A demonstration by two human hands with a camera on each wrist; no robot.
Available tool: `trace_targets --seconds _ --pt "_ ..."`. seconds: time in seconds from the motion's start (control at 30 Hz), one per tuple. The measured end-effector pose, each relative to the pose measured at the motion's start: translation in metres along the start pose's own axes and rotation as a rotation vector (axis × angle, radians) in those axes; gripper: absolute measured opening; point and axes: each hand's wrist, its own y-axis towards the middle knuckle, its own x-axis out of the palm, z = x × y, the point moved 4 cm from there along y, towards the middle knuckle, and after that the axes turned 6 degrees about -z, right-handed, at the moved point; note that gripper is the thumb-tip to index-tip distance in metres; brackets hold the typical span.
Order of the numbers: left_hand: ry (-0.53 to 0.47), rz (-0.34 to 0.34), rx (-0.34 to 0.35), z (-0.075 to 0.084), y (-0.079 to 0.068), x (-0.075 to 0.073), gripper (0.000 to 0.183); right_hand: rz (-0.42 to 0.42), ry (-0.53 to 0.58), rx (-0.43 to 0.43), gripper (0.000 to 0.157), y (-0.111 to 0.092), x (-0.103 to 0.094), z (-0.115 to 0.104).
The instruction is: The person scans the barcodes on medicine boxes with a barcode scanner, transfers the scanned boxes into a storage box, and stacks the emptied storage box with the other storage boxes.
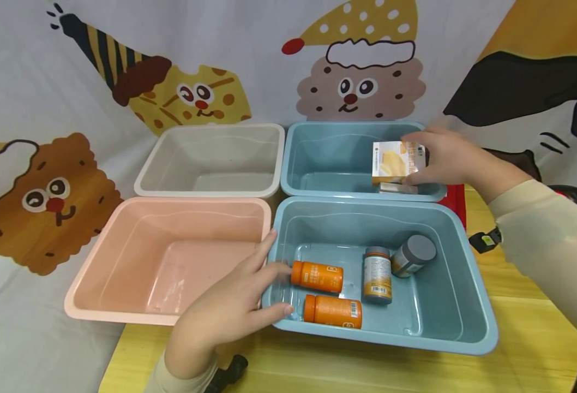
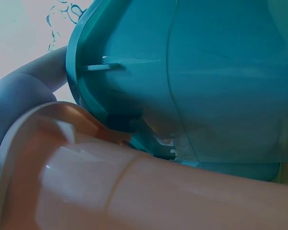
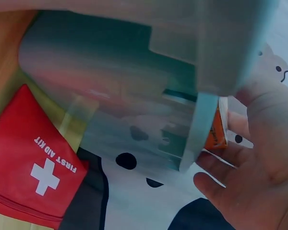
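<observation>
In the head view my right hand (image 1: pixel 448 158) pinches a small white box with a yellow picture (image 1: pixel 397 159) at its right side, over the right end of the back blue bin (image 1: pixel 318 192). A second pale box (image 1: pixel 398 188) shows its edge just below. The right wrist view catches the held box's orange side (image 3: pixel 216 134) beyond the bin rim. My left hand (image 1: pixel 229 297) rests at the left rim of the front blue bin (image 1: pixel 445 341), fingers spread. Near its fingertips lie two orange bottles (image 1: pixel 320 277), and to their right are two grey-capped bottles (image 1: pixel 378 275).
A pink bin (image 1: pixel 116 315) stands at the front left, with a grey bin (image 1: pixel 210 192) behind it. A red first aid kit pouch (image 3: pixel 36 167) lies beside the blue bins on the yellow wood-grain table (image 1: pixel 318 365). A cartoon-print cloth (image 1: pixel 264 71) hangs behind.
</observation>
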Motion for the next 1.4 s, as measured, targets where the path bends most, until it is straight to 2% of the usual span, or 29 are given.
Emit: trace_targets --seconds 0.3,0.47,0.63,0.87,1.0,1.23,1.4 --pt "0.008 0.004 0.005 0.000 0.000 0.000 0.049 -0.046 -0.060 0.027 0.099 0.005 0.011 0.001" --pt "0.010 0.008 0.011 0.001 0.000 0.000 0.050 -0.069 -0.081 0.035 0.095 0.007 0.015 0.001" --pt "0.004 0.014 0.024 0.002 -0.001 -0.001 0.048 -0.114 -0.087 0.034 0.087 0.008 0.019 0.000" --pt "0.003 0.029 0.038 0.004 -0.001 -0.003 0.047 -0.141 -0.104 -0.006 0.065 0.007 0.024 -0.003" --pt "0.004 0.021 0.030 0.003 -0.001 -0.002 0.048 -0.140 -0.109 -0.022 0.062 0.005 0.024 -0.003" --pt "0.005 0.016 0.020 0.003 0.000 -0.002 0.048 -0.079 -0.074 -0.085 0.053 -0.006 0.019 -0.012" --pt "0.007 0.018 0.026 0.003 0.000 -0.002 0.048 0.075 -0.019 -0.235 0.040 -0.027 0.009 -0.034"
